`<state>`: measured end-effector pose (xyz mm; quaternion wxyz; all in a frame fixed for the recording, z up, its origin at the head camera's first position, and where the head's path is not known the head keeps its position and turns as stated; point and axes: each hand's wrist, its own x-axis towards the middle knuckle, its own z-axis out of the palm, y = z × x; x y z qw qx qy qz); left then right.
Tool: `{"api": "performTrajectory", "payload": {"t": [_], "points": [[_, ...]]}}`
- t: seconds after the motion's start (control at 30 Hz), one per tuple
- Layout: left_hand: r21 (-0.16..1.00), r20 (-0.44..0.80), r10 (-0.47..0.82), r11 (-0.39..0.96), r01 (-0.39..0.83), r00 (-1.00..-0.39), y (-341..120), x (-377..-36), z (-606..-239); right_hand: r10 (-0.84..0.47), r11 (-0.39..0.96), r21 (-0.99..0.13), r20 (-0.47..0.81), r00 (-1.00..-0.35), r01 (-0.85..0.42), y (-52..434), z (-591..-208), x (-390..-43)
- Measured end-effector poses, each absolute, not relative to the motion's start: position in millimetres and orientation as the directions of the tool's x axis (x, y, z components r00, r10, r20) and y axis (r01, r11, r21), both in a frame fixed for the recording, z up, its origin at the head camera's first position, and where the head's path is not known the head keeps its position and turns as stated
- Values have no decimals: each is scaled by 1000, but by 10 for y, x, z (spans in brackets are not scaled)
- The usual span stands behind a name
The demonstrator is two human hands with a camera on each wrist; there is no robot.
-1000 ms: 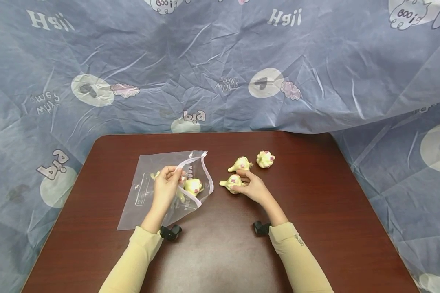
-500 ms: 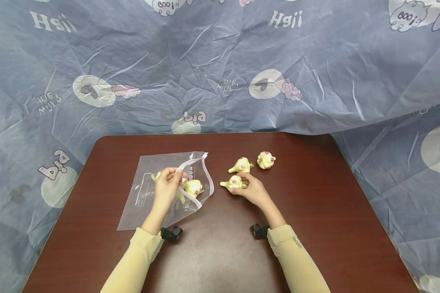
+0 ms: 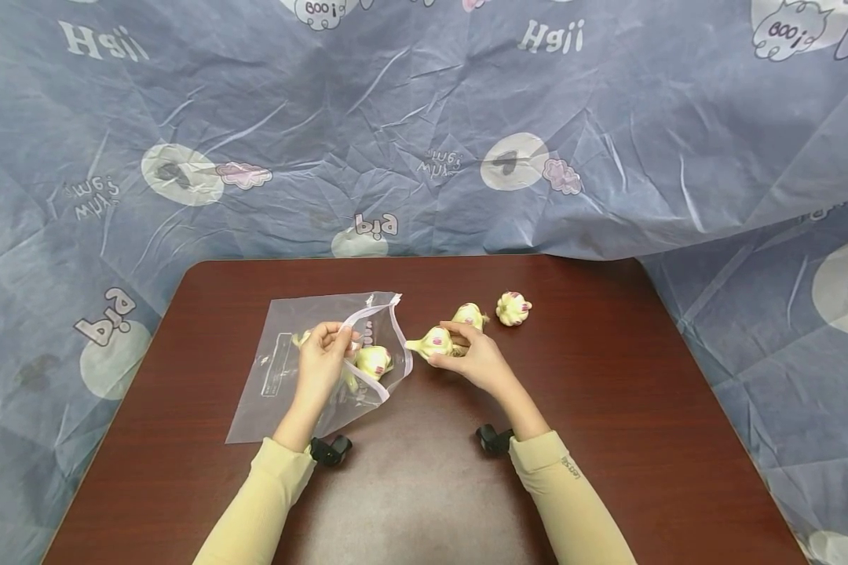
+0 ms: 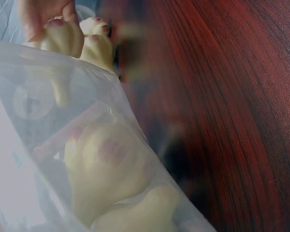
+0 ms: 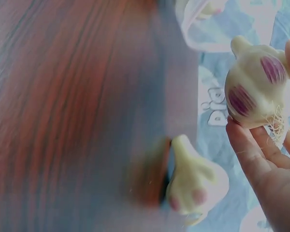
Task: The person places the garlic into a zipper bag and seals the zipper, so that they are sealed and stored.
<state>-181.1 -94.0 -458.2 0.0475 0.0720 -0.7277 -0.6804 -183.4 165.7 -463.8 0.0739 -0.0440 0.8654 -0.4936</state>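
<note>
Garlic bulb (image 3: 436, 343), stem to the left, is held between the thumb and fingers of the right hand (image 3: 486, 362), just right of centre in the head view. Its stem tip overlaps the white zip rim (image 3: 399, 328) of a clear bag (image 3: 279, 318); whether they touch, I cannot tell. The left hand, (image 3: 321, 351) left of centre, pinches one side of the bag's parted mouth, and only the head view takes it in. The bag lies on the brown table (image 3: 608, 392), with a bagged bulb (image 3: 374, 362) near its opening. A loose bulb (image 3: 470, 314) is partly hidden behind the right hand's fingers, and a farther bulb (image 3: 513, 309) lies near it, upper right of centre.

The left wrist view, its lower left filled with plastic, shows what the head view largely covers: a second bagged bulb (image 4: 137, 212) at the bottom edge, close against another, both hazy through the film. At upper left, the held bulb's stem shows through the plastic.

The right wrist view brings out root strands (image 5: 277, 124) and purple streaks (image 5: 242, 100) on the held bulb, at the right of the frame.
</note>
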Motion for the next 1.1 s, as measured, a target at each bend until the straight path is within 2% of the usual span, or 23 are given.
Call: {"api": "performTrajectory", "payload": {"t": [0.43,0.63,0.87,1.1], "points": [[995,-20,-170,93,-37,-985,-932,-1816,-4574,-279,456,-889,-100,-955,-41,1388,-4657,-1826],[995,-40,-161,85,-55,-986,-917,-1819,-4574,-305,460,-885,-77,-949,-76,1248,-4725,-1855],[997,-46,-146,60,-55,-988,-911,-1804,-4576,-331,432,-900,-98,-938,-59,1072,-4764,-1930],[998,-43,-124,30,-47,-991,-881,-1798,-4561,-364,492,-866,-107,-925,-93,955,-4829,-2019]]}}
